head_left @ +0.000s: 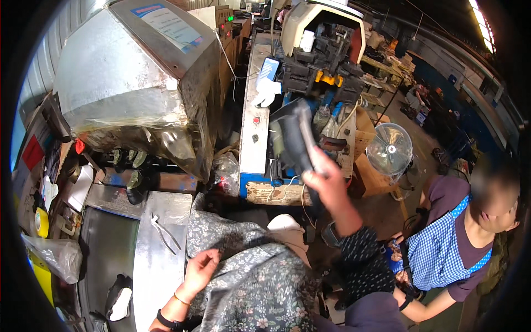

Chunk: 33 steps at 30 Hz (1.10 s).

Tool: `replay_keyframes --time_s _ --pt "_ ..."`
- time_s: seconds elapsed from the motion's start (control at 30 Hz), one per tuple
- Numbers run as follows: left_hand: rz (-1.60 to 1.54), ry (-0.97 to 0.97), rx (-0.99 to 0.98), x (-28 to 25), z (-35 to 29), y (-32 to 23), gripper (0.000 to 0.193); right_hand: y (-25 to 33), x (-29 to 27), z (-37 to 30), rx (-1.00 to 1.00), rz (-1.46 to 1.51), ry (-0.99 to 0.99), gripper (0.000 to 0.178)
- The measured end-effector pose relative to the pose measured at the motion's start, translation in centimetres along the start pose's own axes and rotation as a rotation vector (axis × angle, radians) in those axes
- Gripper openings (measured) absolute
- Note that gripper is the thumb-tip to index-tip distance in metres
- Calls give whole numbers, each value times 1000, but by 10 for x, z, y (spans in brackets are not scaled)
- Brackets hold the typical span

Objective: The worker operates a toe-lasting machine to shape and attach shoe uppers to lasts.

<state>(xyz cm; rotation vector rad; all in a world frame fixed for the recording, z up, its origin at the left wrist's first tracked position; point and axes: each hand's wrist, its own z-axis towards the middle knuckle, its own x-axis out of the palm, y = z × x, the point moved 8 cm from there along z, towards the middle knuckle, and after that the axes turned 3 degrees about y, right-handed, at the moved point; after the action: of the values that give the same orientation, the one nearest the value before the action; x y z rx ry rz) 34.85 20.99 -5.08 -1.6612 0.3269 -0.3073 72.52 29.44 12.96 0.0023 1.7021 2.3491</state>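
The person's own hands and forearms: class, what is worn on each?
The left hand is gloveless, with a thin gold-coloured bangle near the wrist and a black band farther up. The right hand is gloveless too; a dark sleeve with small white specks covers the arm above.

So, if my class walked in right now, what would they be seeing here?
The right hand holds up a dark item, too blurred to name surely, before a machine. The left hand is beside flowered cloth, with nothing visible in it. Pliers lie on a metal bench at the left. Another person stands or sits at the right.
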Motion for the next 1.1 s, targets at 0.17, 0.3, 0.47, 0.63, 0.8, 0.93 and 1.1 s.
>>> replay_keyframes --time_s 0.17,0.3,0.47,0.63,0.8,0.93,1.1 --pt "725 -118 276 0 -24 8 18 5 -130 102 -33 -607 -387 64" --pt "821 -180 356 15 -21 -14 15 -3 -165 142 13 -668 -310 69" --pt "804 -222 280 8 -14 -4 12 -25 -172 159 131 -676 -193 70" --pt "821 -280 319 9 -18 -6 10 -14 -120 154 222 -991 -84 85" --pt "829 -239 293 18 0 -6 7 -38 -138 134 154 -1154 -168 89" --pt "823 -283 331 7 -12 -6 9 -30 -120 137 163 -1142 -208 85" --pt "603 -226 140 -9 -27 12 17 -26 -92 152 -61 -950 -127 75"
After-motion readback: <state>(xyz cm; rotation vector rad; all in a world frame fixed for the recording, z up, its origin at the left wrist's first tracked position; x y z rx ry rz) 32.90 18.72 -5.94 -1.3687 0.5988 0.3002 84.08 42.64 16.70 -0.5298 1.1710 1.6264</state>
